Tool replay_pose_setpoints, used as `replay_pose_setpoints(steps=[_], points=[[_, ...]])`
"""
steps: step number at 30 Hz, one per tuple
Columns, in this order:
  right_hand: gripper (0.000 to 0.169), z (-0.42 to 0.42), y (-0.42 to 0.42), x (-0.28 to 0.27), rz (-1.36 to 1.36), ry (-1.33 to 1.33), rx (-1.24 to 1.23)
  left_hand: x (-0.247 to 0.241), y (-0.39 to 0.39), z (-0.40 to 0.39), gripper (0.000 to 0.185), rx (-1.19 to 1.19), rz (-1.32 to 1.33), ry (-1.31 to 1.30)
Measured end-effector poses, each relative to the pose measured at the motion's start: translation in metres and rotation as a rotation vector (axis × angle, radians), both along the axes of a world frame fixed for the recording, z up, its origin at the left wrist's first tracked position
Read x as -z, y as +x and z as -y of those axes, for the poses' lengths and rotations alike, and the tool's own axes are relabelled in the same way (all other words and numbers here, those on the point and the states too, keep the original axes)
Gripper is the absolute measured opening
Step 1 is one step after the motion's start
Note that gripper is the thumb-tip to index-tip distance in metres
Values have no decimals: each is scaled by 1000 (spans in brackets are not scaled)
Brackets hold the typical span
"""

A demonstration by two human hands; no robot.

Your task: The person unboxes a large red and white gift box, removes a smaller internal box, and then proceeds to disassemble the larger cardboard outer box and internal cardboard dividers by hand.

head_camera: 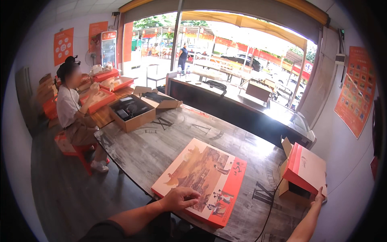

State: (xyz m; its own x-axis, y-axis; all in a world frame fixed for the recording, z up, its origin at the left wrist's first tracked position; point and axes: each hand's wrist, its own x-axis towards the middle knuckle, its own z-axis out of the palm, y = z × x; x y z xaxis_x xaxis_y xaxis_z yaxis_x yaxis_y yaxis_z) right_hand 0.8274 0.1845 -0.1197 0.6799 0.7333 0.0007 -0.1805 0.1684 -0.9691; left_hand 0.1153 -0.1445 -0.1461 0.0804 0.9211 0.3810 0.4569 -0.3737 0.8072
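A flat red and cream cardboard gift box with a printed picture lies closed on the dark wooden table. My left hand rests on its near left edge, fingers slightly bent and holding nothing. At the far right, my right hand grips the near right corner of a second red and cream box. That box sits tilted on top of an open brown carton, whose inside is dark. A black cable runs from beside the carton down to the table's near edge.
An open carton of black devices stands at the table's far left corner. Beyond it, a seated person works among red trays. A long dark counter borders the table's far side; a wall is close on the right.
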Motion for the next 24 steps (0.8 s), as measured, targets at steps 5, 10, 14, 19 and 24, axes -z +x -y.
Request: replay_pose_setpoints(steps=[5, 10, 14, 19, 24], points=[[57, 7, 37, 24, -50, -126, -108, -5, 6, -3, 20, -40, -105, 103], [59, 30, 28, 33, -96, -26, -105, 4, 7, -5, 37, 80, -233, 212], [59, 67, -41, 14, -41, -240, -73, -14, 3, 6, 64, 106, -568, 294], [60, 85, -26, 14, -66, -411, -149, -5, 9, -1, 73, 127, -768, 267], [48, 110, -46, 1, 37, -370, -138, 3, 6, 1, 72, 111, -768, 273]])
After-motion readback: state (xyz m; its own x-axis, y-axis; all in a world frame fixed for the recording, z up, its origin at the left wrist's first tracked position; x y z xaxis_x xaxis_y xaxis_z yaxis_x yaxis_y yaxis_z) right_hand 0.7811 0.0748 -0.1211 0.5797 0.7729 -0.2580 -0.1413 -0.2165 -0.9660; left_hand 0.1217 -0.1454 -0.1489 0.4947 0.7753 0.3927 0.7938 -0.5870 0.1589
